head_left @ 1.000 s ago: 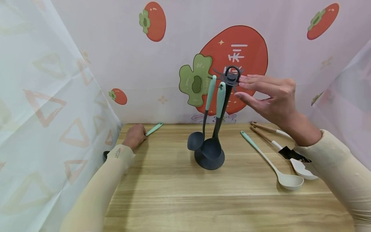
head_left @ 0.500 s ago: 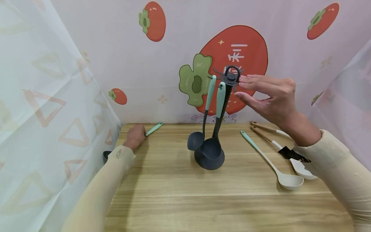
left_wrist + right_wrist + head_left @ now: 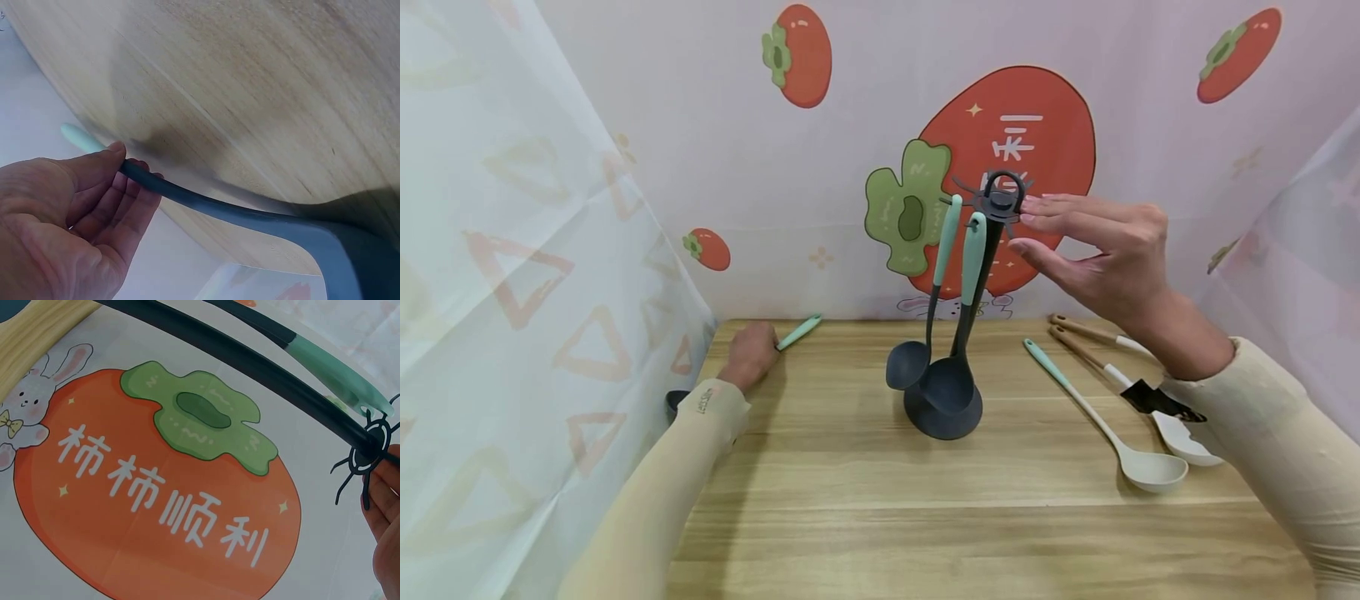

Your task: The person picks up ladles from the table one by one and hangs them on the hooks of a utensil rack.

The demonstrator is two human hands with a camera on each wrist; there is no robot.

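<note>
My left hand [image 3: 751,354], at the table's left back corner, pinches the dark shaft of a cooking utensil [image 3: 231,211] between thumb and fingers. Its mint-green handle [image 3: 800,332] points to the back; the dark head is mostly behind my sleeve, so its kind is unclear. A dark utensil stand [image 3: 943,421] rises mid-table, tilting right at its top, where a ring of hooks [image 3: 369,447] carries two dark ladles with mint handles, a smaller ladle [image 3: 907,365] and a larger ladle [image 3: 947,386]. My right hand [image 3: 1105,242] touches the hook ring with nearly straight fingertips, thumb apart below.
On the right lie a cream ladle [image 3: 1152,469] with a mint handle, a wooden-handled utensil with a black part [image 3: 1150,398], and another wooden handle [image 3: 1082,327] partly behind my right arm. Printed curtains [image 3: 820,183] close off the back and both sides of the wooden table [image 3: 850,467].
</note>
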